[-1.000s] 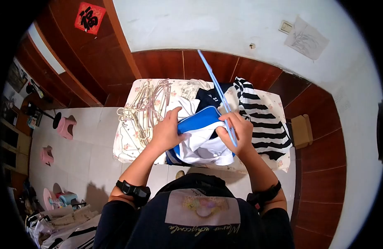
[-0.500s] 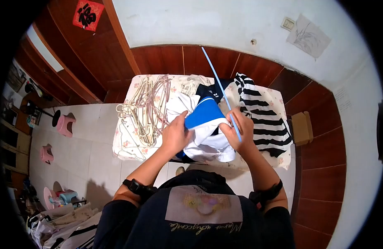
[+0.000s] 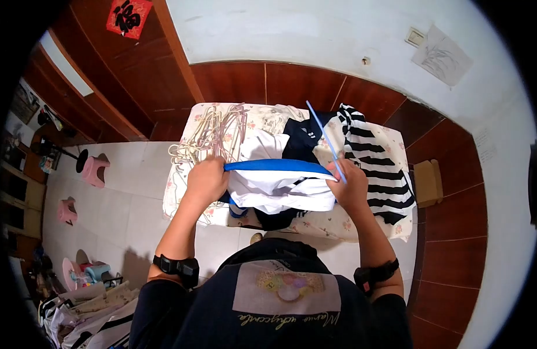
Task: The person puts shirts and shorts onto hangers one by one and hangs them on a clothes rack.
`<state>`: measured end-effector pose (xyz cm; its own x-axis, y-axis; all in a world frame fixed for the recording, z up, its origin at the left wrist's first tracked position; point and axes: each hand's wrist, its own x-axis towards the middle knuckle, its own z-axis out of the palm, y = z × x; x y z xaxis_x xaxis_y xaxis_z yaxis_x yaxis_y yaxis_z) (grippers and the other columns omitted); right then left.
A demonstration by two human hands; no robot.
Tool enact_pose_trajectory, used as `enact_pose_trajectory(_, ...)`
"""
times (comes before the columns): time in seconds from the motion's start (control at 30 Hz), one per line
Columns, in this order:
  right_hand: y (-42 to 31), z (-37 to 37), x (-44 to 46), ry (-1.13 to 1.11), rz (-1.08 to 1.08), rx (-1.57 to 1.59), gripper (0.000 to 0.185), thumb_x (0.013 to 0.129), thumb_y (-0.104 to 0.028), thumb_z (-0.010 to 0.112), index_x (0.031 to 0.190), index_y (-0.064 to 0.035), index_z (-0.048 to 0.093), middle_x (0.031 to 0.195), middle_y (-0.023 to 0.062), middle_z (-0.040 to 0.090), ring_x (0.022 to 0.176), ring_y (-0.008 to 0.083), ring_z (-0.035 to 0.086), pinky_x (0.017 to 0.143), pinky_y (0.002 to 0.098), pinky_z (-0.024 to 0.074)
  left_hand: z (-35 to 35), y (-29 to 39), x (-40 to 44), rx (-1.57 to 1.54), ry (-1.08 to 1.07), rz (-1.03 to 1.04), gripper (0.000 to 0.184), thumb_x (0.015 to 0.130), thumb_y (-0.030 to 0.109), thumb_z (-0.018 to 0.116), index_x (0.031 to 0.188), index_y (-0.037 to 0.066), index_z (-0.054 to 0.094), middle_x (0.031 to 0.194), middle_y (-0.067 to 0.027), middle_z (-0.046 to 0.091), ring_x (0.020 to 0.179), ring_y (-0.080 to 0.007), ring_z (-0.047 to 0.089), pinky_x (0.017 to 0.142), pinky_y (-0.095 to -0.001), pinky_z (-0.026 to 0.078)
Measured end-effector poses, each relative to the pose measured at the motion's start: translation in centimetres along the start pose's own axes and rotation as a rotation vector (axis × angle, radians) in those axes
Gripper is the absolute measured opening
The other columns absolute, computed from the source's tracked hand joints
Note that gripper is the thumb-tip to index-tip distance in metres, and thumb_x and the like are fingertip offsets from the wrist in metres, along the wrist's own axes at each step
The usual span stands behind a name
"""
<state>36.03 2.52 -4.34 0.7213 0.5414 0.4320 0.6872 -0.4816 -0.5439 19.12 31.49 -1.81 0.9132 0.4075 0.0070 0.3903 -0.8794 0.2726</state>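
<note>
Floral-covered worktop (image 3: pixel 335 225); blue-and-white garment (image 3: pixel 280 167) above it.
Likely light, limp; best held by blue edge's ends; left hand (image 3: pixel 207 180) pinches one; right hand (image 3: pixel 351 186) pinches other, plus blue hanger (image 3: pixel 322 129).

You wear a dark, short-sleeved T-shirt (image 3: pixel 193 314) with a pale rectangular print (image 3: pixel 287 289) at the bottom centre of the frame, its cursive lettering upside down. Black straps (image 3: pixel 176 267) with boxy modules, perhaps sensors, circle both your forearms.
</note>
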Motion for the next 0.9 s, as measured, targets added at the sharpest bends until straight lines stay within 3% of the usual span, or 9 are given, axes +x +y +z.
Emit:
enact_pose_trajectory(0.07,0.2,0.7,0.3,0.001,-0.055,-0.020,0.023,0.064,-0.003,0.073,0.085,-0.0079,0.066,0.065,0.0024,0.055,0.056,0.0186,0.054,0.054,0.0284,0.0431,0.2,-1.2,0.4,-0.075,-0.099,0.043,0.025,0.080,-0.001,0.053,0.101,-0.001,0.064,0.095,-0.0206,0.067,0.088,-0.0357,0.065,0.078,-0.0420,0.052)
enact_pose_trajectory(0.17,-1.1,0.5,0.7,-0.138,0.092,0.109,0.021,0.064,-0.004,0.073,0.084,-0.0079,0.066,0.060,0.0013,0.051,0.054,0.0155,0.051,0.053,0.0288,0.0409,0.5,-1.5,0.4,-1.435,-0.256,-0.297,0.029,0.085,-0.006,0.049,0.111,-0.006,0.062,0.097,-0.0097,0.069,0.080,-0.0190,0.065,0.076,-0.0301,0.052)
enact_pose_trajectory(0.27,-0.4,1.2,0.8,-0.113,0.130,0.014,0.023,0.066,-0.009,0.076,0.087,-0.0116,0.066,0.072,0.0050,0.061,0.064,0.0229,0.061,0.059,0.0329,0.0474,0.4,-1.7,1.0,-1.779,-0.303,-0.466,0.024,0.091,0.001,0.055,0.115,-0.004,0.060,0.099,-0.0117,0.069,0.083,-0.0178,0.069,0.074,-0.0314,0.057)
enact_pose_trajectory(0.37,1.4,1.8,1.6,-0.051,0.182,-0.018,0.030,0.068,-0.014,0.077,0.095,-0.0099,0.066,0.077,0.0086,0.063,0.068,0.0240,0.063,0.062,0.0332,0.0487,1.1,-2.4,1.8,-1.656,-0.464,-0.431,0.023,0.093,0.008,0.060,0.113,-0.003,0.062,0.097,-0.0108,0.070,0.079,-0.0167,0.069,0.070,-0.0297,0.058)
enact_pose_trajectory(0.43,0.8,0.8,2.2,-0.067,0.150,-0.009,0.038,0.072,-0.024,0.080,0.101,-0.0070,0.064,0.083,0.0106,0.067,0.070,0.0218,0.064,0.063,0.0319,0.0492,2.4,-2.6,2.1,-1.454,-0.359,-0.358,0.019,0.092,0.012,0.064,0.103,-0.003,0.067,0.087,-0.0058,0.069,0.069,-0.0101,0.063,0.062,-0.0258,0.054)
enact_pose_trajectory(0.53,-0.5,-1.1,1.9,-0.071,0.206,0.336,0.035,0.080,-0.026,0.077,0.103,-0.0045,0.064,0.082,0.0087,0.066,0.067,0.0173,0.061,0.062,0.0297,0.0482,3.6,-4.1,3.3,-1.345,-0.245,-0.315,0.016,0.091,0.013,0.066,0.095,-0.002,0.069,0.079,-0.0036,0.067,0.063,-0.0071,0.057,0.056,-0.0244,0.049)
enact_pose_trajectory(0.57,0.1,-1.6,1.7,-0.019,0.056,0.353,0.029,0.087,-0.020,0.070,0.110,-0.0029,0.064,0.077,0.0064,0.063,0.066,0.0131,0.058,0.060,0.0269,0.0465,3.9,-4.7,3.7,-1.311,-0.183,-0.299,0.015,0.090,0.013,0.066,0.092,-0.001,0.070,0.075,-0.0029,0.066,0.060,-0.0063,0.055,0.054,-0.0242,0.046)
enact_pose_trajectory(0.77,-3.0,-7.0,1.0,-0.412,0.185,0.844,0.014,0.091,-0.006,0.063,0.103,-0.0030,0.070,0.072,0.0047,0.062,0.059,0.0071,0.058,0.052,0.0193,0.0436,3.0,-4.7,4.7,-1.158,-0.039,-0.266,0.018,0.089,0.015,0.068,0.088,-0.002,0.071,0.071,-0.0010,0.065,0.057,-0.0066,0.052,0.052,-0.0255,0.044)
enact_pose_trajectory(0.9,-4.5,-5.0,1.0,-0.531,0.120,0.547,0.018,0.091,-0.010,0.064,0.107,-0.0034,0.070,0.074,0.0046,0.065,0.059,0.0089,0.059,0.053,0.0207,0.0457,2.4,-3.8,4.6,-0.970,-0.002,-0.130,0.020,0.089,0.017,0.067,0.088,-0.002,0.071,0.063,-0.0028,0.063,0.055,-0.0077,0.051,0.052,-0.0274,0.044)
